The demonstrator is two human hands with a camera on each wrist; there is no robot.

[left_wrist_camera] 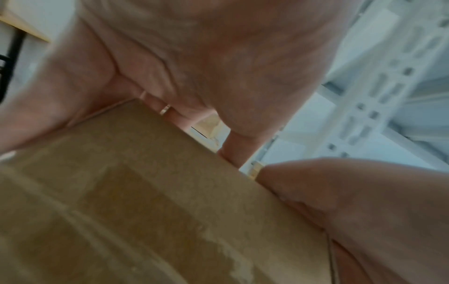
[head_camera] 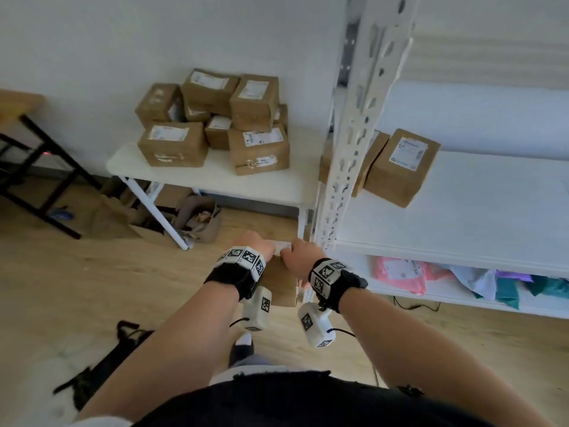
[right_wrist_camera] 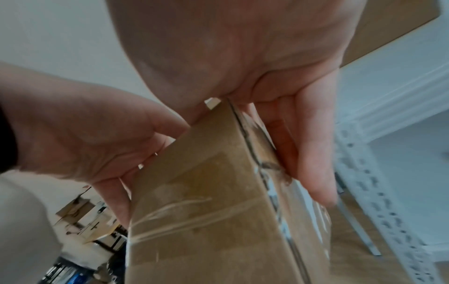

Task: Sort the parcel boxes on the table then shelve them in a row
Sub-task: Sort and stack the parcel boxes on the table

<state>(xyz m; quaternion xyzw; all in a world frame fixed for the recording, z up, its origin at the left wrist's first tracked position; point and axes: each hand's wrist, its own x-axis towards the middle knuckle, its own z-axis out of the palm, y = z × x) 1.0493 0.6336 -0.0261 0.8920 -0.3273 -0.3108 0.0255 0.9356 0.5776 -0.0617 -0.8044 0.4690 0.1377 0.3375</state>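
I hold one brown taped parcel box [head_camera: 281, 283] in both hands at waist height, just left of the white shelf post [head_camera: 354, 134]. My left hand [head_camera: 258, 246] grips its left top edge and my right hand [head_camera: 300, 254] grips its right top edge. In the left wrist view the box [left_wrist_camera: 145, 192] fills the lower frame under my left hand [left_wrist_camera: 194, 67]. The right wrist view shows my right hand [right_wrist_camera: 267, 76] with its fingers [right_wrist_camera: 311, 163] down the labelled side of the box [right_wrist_camera: 206, 211]. Several labelled boxes [head_camera: 215, 124] are piled on the white table [head_camera: 277, 186]. Two boxes [head_camera: 400, 167] stand on the middle shelf [head_camera: 462, 226].
A black-framed wooden table [head_camera: 37, 149] stands at far left. A grey bag [head_camera: 200, 218] and cardboard lie under the white table. Coloured mail bags [head_camera: 400, 272] fill the lower shelf. A dark object [head_camera: 101, 365] lies on the wooden floor by my feet.
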